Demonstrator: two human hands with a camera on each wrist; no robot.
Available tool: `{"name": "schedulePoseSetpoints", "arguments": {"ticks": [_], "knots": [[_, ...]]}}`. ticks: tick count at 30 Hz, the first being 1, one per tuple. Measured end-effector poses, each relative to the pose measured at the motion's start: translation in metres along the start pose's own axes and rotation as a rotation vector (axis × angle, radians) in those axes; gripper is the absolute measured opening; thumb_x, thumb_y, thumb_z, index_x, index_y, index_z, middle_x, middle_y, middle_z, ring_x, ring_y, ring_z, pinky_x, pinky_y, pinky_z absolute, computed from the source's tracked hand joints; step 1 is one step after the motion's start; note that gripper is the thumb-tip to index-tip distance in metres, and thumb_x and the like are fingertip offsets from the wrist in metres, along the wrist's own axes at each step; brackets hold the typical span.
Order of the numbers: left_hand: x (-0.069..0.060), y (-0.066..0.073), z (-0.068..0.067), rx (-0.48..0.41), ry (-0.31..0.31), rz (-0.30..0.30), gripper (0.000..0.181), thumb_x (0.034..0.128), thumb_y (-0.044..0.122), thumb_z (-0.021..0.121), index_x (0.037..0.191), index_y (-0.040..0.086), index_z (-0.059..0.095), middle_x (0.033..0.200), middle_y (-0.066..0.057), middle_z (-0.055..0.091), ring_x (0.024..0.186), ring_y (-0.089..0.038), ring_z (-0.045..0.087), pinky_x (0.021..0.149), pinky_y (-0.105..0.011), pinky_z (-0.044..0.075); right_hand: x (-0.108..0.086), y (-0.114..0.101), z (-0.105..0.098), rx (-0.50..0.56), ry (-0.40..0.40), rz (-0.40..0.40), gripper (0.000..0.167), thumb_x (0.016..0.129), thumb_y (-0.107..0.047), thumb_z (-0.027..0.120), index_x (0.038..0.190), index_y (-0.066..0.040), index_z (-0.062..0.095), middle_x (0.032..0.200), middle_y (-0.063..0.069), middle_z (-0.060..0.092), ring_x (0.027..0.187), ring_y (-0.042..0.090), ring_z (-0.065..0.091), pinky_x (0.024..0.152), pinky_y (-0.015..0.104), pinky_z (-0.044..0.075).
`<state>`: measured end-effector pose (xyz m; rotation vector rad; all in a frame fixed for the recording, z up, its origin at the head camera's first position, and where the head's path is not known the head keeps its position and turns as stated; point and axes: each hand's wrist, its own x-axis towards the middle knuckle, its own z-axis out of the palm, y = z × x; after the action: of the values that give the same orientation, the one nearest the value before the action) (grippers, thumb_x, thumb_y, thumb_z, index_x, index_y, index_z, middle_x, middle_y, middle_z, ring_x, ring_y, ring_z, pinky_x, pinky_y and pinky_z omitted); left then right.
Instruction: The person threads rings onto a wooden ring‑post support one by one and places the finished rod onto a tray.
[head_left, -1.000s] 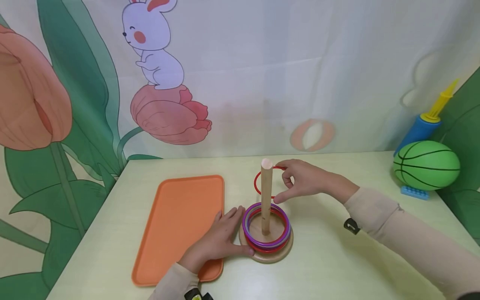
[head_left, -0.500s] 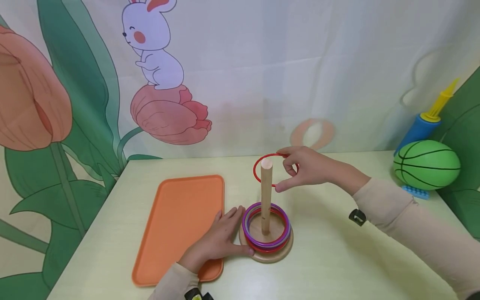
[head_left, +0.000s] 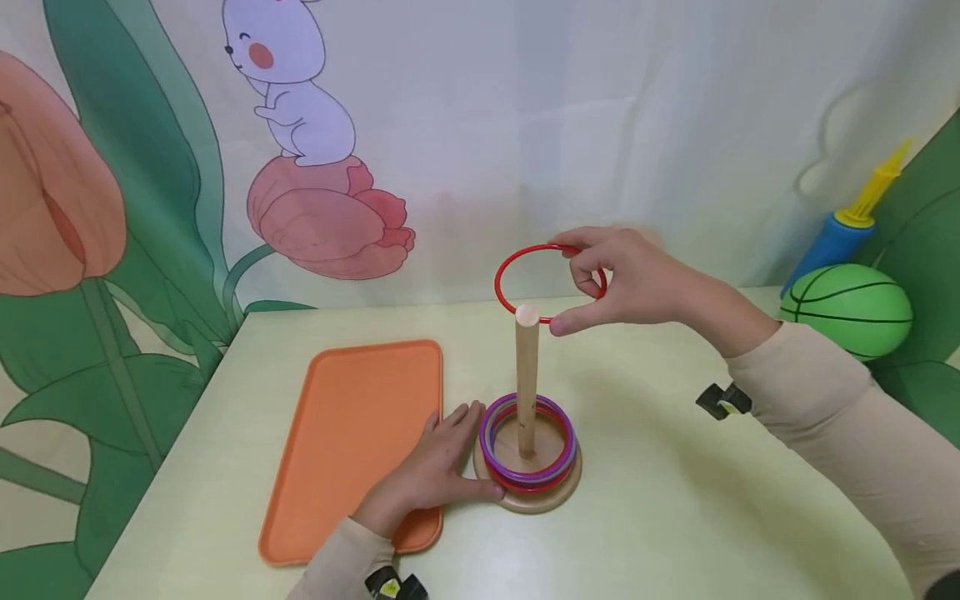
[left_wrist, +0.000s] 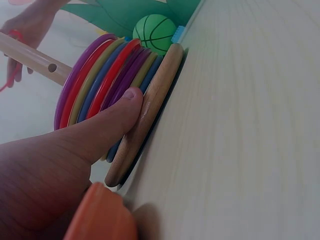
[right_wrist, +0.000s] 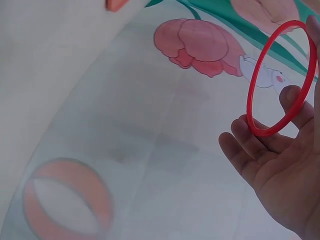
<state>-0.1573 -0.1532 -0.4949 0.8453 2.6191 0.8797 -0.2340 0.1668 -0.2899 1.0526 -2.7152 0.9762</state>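
In the head view my right hand (head_left: 633,279) pinches a thin red ring (head_left: 498,282), raised at the height of the top of a wooden post (head_left: 527,375). The post's tip covers a bit of the ring's near edge, so the ring appears behind it. Several coloured rings (head_left: 486,450), purple uppermost, lie around the post on its round wooden base (head_left: 570,492). My left hand (head_left: 435,471) rests at the base's left side, fingers outstretched. Its thumb (left_wrist: 131,95) touches the stack beside the base in the left wrist view. The right wrist view shows the red ring (right_wrist: 252,95) among the fingers.
An orange tray (head_left: 360,442) lies to the left, partly under my left forearm. At the far right stand a green ball (head_left: 847,308) and a blue pump with a yellow tip (head_left: 832,237). A printed cloth (head_left: 450,125) hangs behind the table.
My right hand has risen with the red ring, from partway up the post to its tip. The left hand keeps its place at the base. The head view has shifted slightly.
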Motion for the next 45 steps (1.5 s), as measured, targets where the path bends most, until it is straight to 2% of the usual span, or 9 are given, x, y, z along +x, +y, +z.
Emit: {"name": "schedulePoseSetpoints", "arguments": {"ticks": [7,11,18,23,28,32,37,40,45], "knots": [[0.001,0.001,0.002,-0.005,-0.013,-0.008,0.124,0.081,0.062,0.085,0.166,-0.002,0.022,0.171,-0.017,0.027,0.16,-0.036,0.019,0.127,-0.063,-0.001,-0.004,-0.014,-0.013,0.065,0.082,-0.023,0.054,0.075,-0.022,0.097,0.065,-0.014,0.045,0.138,0.009,0.063,0.124,0.026,0.062,0.084,0.035,0.048],[0.002,0.001,0.001,-0.017,-0.007,-0.004,0.123,0.0808,0.061,0.086,0.166,-0.002,0.023,0.171,-0.018,0.027,0.16,-0.037,0.019,0.127,-0.063,-0.002,-0.007,-0.023,-0.019,0.1,0.127,-0.058,0.052,0.075,-0.015,0.096,0.066,-0.012,0.045,0.138,0.008,0.064,0.123,0.025,0.062,0.085,0.029,0.048],[0.001,0.002,0.001,-0.01,-0.009,-0.009,0.122,0.0807,0.06,0.086,0.165,-0.003,0.024,0.17,-0.019,0.028,0.16,-0.037,0.02,0.127,-0.063,-0.001,-0.012,-0.036,-0.016,0.151,0.103,-0.106,0.05,0.076,-0.014,0.096,0.067,-0.014,0.046,0.142,0.009,0.062,0.125,0.024,0.06,0.092,0.029,0.049],[0.0,0.002,0.001,-0.012,-0.011,-0.017,0.123,0.0808,0.061,0.086,0.165,-0.002,0.024,0.171,-0.018,0.027,0.16,-0.037,0.019,0.128,-0.063,-0.001,-0.013,-0.042,-0.007,0.121,0.088,-0.161,0.053,0.072,-0.021,0.099,0.066,-0.018,0.046,0.144,0.008,0.062,0.124,0.024,0.063,0.083,0.029,0.051],[0.0,0.002,0.001,-0.014,-0.009,-0.029,0.122,0.0809,0.061,0.086,0.166,-0.001,0.024,0.171,-0.017,0.027,0.161,-0.036,0.019,0.128,-0.062,-0.001,-0.016,-0.045,0.002,0.079,0.107,-0.236,0.058,0.066,-0.025,0.103,0.065,-0.02,0.044,0.143,0.009,0.064,0.123,0.024,0.064,0.071,0.03,0.046],[0.0,0.002,0.001,-0.009,-0.016,-0.025,0.122,0.0808,0.062,0.085,0.166,-0.001,0.024,0.171,-0.017,0.028,0.16,-0.036,0.02,0.128,-0.062,-0.001,-0.023,-0.047,0.009,0.086,0.09,-0.257,0.061,0.065,-0.025,0.103,0.066,-0.021,0.043,0.145,0.013,0.063,0.129,0.028,0.062,0.069,0.029,0.045],[0.001,0.003,-0.001,-0.009,-0.014,-0.013,0.122,0.0811,0.061,0.085,0.166,-0.001,0.024,0.171,-0.017,0.027,0.16,-0.037,0.019,0.127,-0.064,-0.001,-0.028,-0.045,0.017,0.056,0.062,-0.267,0.062,0.066,-0.029,0.102,0.067,-0.021,0.041,0.146,0.013,0.062,0.135,0.028,0.059,0.057,0.026,0.038],[0.003,0.002,-0.003,-0.003,-0.007,-0.012,0.122,0.0812,0.061,0.085,0.166,-0.001,0.023,0.171,-0.017,0.027,0.161,-0.036,0.019,0.127,-0.063,-0.001,-0.029,-0.042,0.023,0.049,0.045,-0.262,0.063,0.066,-0.033,0.103,0.067,-0.021,0.04,0.146,0.013,0.061,0.136,0.027,0.058,0.057,0.026,0.038],[0.003,0.002,-0.004,-0.003,-0.015,-0.02,0.123,0.0808,0.063,0.085,0.166,-0.001,0.022,0.171,-0.018,0.027,0.161,-0.036,0.019,0.128,-0.062,-0.002,-0.034,-0.038,0.034,0.06,0.005,-0.254,0.063,0.067,-0.038,0.102,0.066,-0.021,0.041,0.148,0.011,0.06,0.133,0.026,0.057,0.066,0.028,0.044]]}}
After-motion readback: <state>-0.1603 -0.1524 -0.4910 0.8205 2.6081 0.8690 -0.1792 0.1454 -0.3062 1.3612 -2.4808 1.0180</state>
